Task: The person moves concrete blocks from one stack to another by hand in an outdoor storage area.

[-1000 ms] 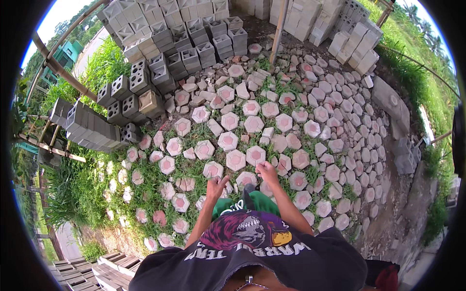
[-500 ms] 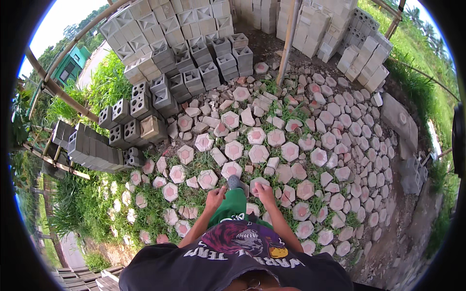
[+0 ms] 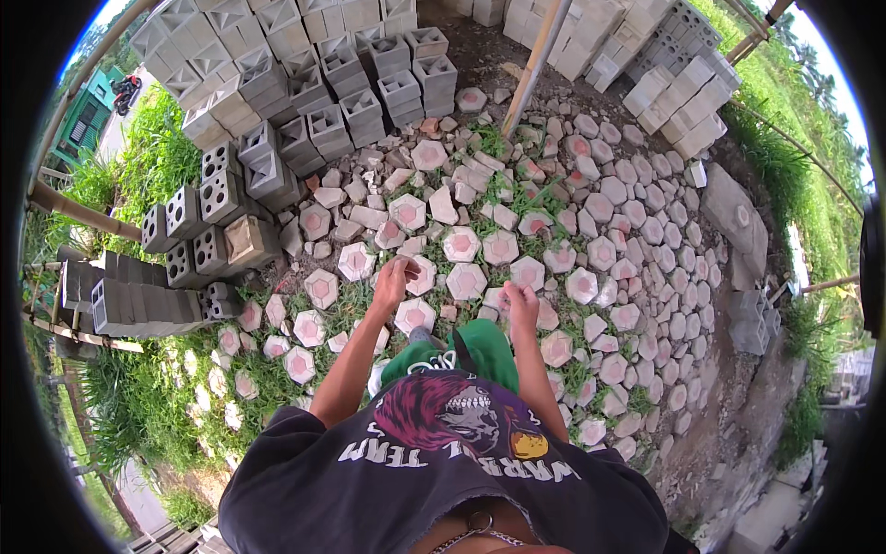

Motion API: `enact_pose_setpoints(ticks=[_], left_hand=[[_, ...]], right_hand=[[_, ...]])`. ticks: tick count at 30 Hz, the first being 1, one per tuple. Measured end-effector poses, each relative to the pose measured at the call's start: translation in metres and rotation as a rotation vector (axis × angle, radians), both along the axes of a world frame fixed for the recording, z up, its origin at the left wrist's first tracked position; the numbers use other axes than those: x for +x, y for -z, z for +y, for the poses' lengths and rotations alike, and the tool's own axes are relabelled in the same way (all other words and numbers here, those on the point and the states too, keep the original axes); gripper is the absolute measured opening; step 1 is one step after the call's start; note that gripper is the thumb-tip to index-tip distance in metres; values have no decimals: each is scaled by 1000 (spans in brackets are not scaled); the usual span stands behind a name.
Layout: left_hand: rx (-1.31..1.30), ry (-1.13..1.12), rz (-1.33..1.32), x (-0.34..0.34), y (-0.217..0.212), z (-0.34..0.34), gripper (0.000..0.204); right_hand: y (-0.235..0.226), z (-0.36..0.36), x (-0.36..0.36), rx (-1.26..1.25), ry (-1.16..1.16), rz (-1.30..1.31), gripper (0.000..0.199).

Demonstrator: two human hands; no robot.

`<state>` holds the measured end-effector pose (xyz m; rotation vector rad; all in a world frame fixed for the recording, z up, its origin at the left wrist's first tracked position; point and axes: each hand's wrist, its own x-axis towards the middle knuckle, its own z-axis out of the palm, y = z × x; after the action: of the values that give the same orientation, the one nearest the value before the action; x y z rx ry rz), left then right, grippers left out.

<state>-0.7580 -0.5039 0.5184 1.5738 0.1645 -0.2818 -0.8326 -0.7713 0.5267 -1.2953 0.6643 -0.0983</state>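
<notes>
Hovering half-curled, hands [image 3: 397, 280] [image 3: 520, 305] apparently empty, above pale hexagonal pavers [image 3: 467, 281], pink-centred

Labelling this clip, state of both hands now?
Left hand: loosely curled, nothing visible in grip; fully closed, can't tell.
Right hand: curled, nothing visible in grip; fully closed, can't tell.

- Raised farther forward than in both earlier views: left hand [image 3: 395, 280], now overlapping a pink-centred hexagonal paver [image 3: 428, 274].
- Likewise advanced, though less markedly: right hand [image 3: 520, 303].
- Spread to a wider gap between the two hands than before.
- More broadly exposed below the hands than half a second ago: green trousers [image 3: 489, 349].
- Displaced leftward in view since half a second ago: concrete block stacks [image 3: 335, 129] and leaning pole [image 3: 535, 72].
- Newly visible on the road [image 3: 116, 135], upper left: small, blurred dark-and-red motorcycle [image 3: 125, 93].
</notes>
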Motion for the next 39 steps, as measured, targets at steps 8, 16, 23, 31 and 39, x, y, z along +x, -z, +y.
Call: enact_pose_setpoints(ticks=[8, 16, 23, 31, 39], left_hand=[[53, -162, 106, 41, 27, -28, 48], [468, -461, 160, 178, 7, -45, 61], [393, -598, 191, 234, 3, -73, 64], [272, -560, 303, 319, -13, -86, 65], [269, -438, 271, 476, -4, -62, 61]], right_hand=[[27, 3, 143, -15, -326, 167, 31], [46, -8, 358, 16, -656, 94, 30], [48, -43, 445, 100, -671, 153, 21], [73, -63, 472, 142, -601, 309, 18], [58, -18, 576, 28, -747, 248, 33]])
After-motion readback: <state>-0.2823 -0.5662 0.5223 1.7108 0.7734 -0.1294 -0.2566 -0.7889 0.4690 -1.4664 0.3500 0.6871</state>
